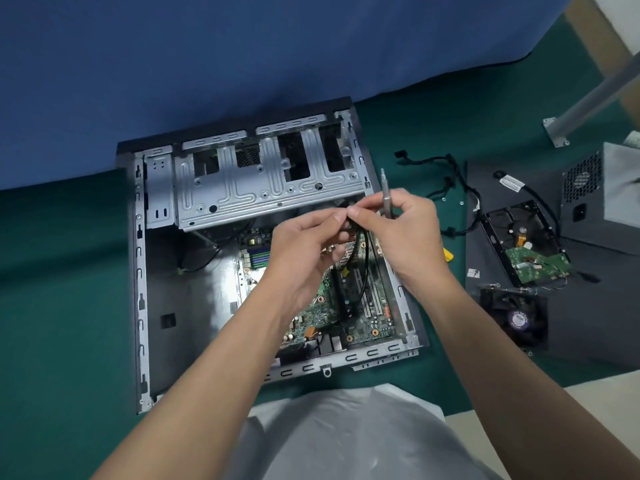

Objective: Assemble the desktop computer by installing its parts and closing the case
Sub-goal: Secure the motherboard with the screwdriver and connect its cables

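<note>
An open desktop case (140, 271) lies flat on a green cloth, with its green motherboard (370, 323) inside and a silver drive cage (263, 188) at the far end. Above the board, my left hand (304, 247) and my right hand (401, 233) meet and pinch a black cable (363, 268) that loops down toward the board. A grey screwdriver (385, 192) also sits in my right hand, its tip pointing up. What sits at the cable's pinched end is hidden by my fingers.
To the right of the case lie a hard drive (526, 244), a black fan (516, 317), a bundle of black cables (450, 181) and a grey power supply (595, 199) on a dark side panel (588, 323). A blue sheet (207, 64) covers the far side.
</note>
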Tool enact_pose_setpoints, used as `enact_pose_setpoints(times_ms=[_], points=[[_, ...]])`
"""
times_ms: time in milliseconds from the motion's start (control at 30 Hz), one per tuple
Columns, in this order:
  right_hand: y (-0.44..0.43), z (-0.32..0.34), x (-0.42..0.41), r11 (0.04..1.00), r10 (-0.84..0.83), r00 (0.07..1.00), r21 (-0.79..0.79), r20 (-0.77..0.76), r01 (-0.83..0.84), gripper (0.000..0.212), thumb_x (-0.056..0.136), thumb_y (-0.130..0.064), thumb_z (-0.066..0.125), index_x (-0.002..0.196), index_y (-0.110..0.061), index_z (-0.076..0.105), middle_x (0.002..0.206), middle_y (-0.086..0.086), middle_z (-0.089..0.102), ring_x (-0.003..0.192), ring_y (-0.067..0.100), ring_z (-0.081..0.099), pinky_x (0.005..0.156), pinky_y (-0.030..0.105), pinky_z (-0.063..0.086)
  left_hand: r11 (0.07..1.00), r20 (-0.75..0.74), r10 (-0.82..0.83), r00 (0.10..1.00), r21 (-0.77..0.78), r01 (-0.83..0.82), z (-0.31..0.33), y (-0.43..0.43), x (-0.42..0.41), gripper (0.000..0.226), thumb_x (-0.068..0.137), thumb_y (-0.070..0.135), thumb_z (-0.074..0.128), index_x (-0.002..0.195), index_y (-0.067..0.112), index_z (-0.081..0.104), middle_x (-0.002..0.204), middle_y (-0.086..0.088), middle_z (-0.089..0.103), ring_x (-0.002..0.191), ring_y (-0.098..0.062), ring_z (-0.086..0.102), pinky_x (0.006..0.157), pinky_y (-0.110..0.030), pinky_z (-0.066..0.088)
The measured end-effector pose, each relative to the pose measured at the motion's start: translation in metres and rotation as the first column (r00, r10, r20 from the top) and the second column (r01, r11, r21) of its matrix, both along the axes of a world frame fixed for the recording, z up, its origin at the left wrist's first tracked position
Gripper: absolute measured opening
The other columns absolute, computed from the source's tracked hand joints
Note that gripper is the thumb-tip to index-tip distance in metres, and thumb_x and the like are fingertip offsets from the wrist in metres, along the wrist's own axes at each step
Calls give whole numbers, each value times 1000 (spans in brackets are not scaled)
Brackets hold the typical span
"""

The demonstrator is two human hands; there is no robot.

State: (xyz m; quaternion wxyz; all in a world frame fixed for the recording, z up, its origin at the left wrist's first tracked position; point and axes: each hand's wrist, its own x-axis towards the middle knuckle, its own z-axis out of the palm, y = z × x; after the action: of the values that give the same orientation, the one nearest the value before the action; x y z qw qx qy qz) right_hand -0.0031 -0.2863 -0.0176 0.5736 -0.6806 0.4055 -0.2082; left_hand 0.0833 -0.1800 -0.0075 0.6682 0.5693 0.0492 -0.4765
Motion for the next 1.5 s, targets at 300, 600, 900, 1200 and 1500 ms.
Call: enact_pose_setpoints(times_ms=[300,600,900,1200,1500], points=[[-13,-39,8,875,-159,837,-467,-523,-125,44,100,-45,34,101,-8,58,94,4,49,77,27,48,68,33,30,856,529,-412,742,504,115,-69,6,16,5,81,17,75,85,19,77,76,15,69,79,-6,66,81,-30,56],[-20,-47,12,897,-153,841,-430,-518,-102,45,98,-51,31,78,-14,47,74,3,53,68,28,49,62,34,36,535,513,-840,178,838,106,-122,-4,27,24,86,33,67,107,24,72,116,0,61,107,-19,47,96,-30,34],[-23,-49,13,914,-114,867,-393,-485,-100,45,98,-50,33,68,-17,38,65,0,47,63,25,49,59,30,30,347,344,-931,-120,938,2,-134,-12,33,18,97,28,56,109,26,69,114,0,57,101,-18,51,100,-36,36],[-24,-50,13,924,-105,865,-369,-491,-98,45,98,-51,32,62,-23,31,61,-5,43,62,23,46,59,30,29,359,340,-913,-224,932,-48,-138,-13,33,16,86,21,69,102,20,70,121,-5,56,121,-27,46,113,-47,21],[-23,-50,14,925,-109,866,-369,-489,-92,47,98,-50,33,61,-22,28,60,-4,40,63,25,44,59,32,29,382,310,-862,-402,917,-112,-133,-7,32,20,79,25,76,98,19,74,126,-9,54,128,-30,38,108,-52,22]])
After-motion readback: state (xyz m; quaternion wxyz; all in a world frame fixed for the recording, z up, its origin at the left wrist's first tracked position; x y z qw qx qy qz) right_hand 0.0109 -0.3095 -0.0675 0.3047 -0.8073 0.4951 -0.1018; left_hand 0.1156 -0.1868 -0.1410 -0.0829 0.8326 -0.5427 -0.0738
